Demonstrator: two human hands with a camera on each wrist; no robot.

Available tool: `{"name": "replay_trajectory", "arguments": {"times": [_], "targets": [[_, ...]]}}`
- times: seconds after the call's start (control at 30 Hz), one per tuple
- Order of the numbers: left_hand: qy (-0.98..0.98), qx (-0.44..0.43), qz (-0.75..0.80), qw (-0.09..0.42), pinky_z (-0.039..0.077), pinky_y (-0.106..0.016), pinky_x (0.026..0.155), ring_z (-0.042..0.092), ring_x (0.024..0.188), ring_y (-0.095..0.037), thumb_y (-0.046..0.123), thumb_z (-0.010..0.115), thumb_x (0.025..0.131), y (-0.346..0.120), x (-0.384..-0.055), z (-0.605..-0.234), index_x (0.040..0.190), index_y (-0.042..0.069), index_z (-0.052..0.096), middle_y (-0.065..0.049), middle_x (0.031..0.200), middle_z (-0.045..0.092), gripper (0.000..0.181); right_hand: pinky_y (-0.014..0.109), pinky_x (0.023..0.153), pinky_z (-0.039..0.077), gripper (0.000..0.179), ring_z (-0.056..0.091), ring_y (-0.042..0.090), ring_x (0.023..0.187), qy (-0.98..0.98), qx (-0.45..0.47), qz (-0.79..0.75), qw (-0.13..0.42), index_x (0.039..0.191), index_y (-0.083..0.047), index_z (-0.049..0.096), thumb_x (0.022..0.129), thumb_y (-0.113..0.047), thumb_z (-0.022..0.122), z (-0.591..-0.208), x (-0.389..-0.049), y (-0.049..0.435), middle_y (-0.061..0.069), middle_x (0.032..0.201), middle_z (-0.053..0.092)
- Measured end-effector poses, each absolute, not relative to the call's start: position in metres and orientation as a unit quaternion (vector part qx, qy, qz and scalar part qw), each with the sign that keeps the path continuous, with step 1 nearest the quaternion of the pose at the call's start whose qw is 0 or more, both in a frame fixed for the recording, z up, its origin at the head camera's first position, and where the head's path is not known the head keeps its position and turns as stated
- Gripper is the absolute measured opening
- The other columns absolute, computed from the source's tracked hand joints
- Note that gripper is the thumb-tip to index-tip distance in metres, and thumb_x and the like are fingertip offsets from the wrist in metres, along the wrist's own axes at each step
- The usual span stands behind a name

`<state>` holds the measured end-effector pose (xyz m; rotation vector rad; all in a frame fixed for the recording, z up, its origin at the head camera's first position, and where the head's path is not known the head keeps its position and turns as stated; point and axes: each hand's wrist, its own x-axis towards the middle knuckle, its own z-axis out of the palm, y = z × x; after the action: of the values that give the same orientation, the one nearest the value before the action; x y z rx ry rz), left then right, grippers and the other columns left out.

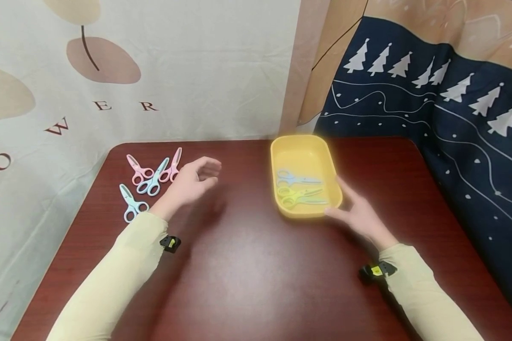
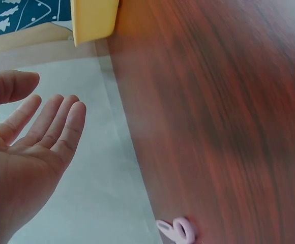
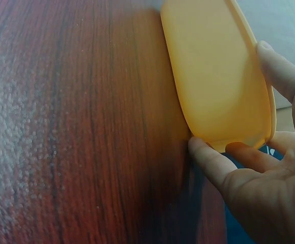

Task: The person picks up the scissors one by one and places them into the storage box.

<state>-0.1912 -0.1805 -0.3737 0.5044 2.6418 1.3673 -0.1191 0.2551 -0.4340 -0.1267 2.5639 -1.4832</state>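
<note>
My right hand (image 1: 357, 214) holds the yellow tray (image 1: 303, 154) by its near right corner, thumb at the near side and fingers along the right wall. In the right wrist view the thumb rests on the tray's rim (image 3: 245, 15). Inside the tray lie blue scissors (image 1: 304, 180), yellow scissors (image 1: 309, 191) and pale green scissors (image 1: 311, 201). Held above the table, my left hand (image 1: 189, 182) is empty, its fingers relaxed and thumb apart. Beside it are pink scissors (image 1: 176, 163), with blue scissors (image 1: 157, 177), more pink scissors (image 1: 140, 170) and light blue scissors (image 1: 131, 201) farther left.
The dark red-brown wooden table (image 1: 239, 274) backs onto a pale printed cloth (image 1: 213, 85). A navy cloth with white trees (image 1: 384, 104) hangs at the right. Each wrist carries a small black camera, the left one (image 1: 170, 243) near the sleeve's cuff.
</note>
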Motion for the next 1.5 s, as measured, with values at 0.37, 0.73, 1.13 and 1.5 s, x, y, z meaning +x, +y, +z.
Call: {"name": "replay_trajectory", "arguments": {"times": [0.37, 0.73, 1.13, 1.5], "targets": [[0.89, 0.136, 0.434, 0.041, 0.052, -0.046, 0.102, 0.064, 0.119, -0.041, -0.005, 0.062, 0.096, -0.216, -0.181, -0.374, 0.133, -0.007, 0.057, -0.027, 0.129, 0.064, 0.037, 0.058, 0.124, 0.021, 0.1, 0.023, 0.023, 0.156, 0.854, -0.031, -0.51, 0.096, 0.163, -0.044, 0.018, 0.088, -0.032, 0.084, -0.432, -0.118, 0.255, -0.011, 0.169, 0.021], [0.892, 0.109, 0.438, 0.018, 0.045, -0.003, 0.082, 0.062, 0.118, -0.045, -0.004, 0.063, 0.097, -0.248, -0.169, -0.375, 0.136, -0.007, 0.055, -0.03, 0.131, 0.061, 0.04, 0.057, 0.124, 0.023, 0.1, 0.026, 0.024, 0.155, 0.85, -0.032, -0.517, 0.094, 0.162, -0.046, 0.019, 0.088, -0.031, 0.084, -0.429, -0.119, 0.255, -0.011, 0.169, 0.023], [0.919, 0.048, 0.391, 0.007, 0.043, -0.002, 0.071, 0.062, 0.12, -0.048, 0.003, 0.063, 0.099, -0.284, -0.156, -0.379, 0.146, -0.005, 0.049, -0.03, 0.135, 0.06, 0.05, 0.055, 0.123, 0.025, 0.1, 0.03, 0.023, 0.154, 0.849, -0.034, -0.518, 0.097, 0.162, -0.046, 0.018, 0.088, -0.032, 0.084, -0.429, -0.118, 0.254, -0.012, 0.169, 0.022], [0.933, -0.009, 0.359, -0.01, 0.044, -0.006, 0.068, 0.064, 0.105, -0.018, 0.005, 0.063, 0.098, -0.314, -0.146, -0.389, 0.147, -0.005, 0.047, -0.03, 0.133, 0.062, 0.053, 0.052, 0.122, 0.029, 0.1, 0.034, 0.024, 0.152, 0.844, -0.032, -0.526, 0.101, 0.161, -0.047, 0.018, 0.088, -0.03, 0.084, -0.431, -0.117, 0.252, -0.011, 0.169, 0.023]]}}
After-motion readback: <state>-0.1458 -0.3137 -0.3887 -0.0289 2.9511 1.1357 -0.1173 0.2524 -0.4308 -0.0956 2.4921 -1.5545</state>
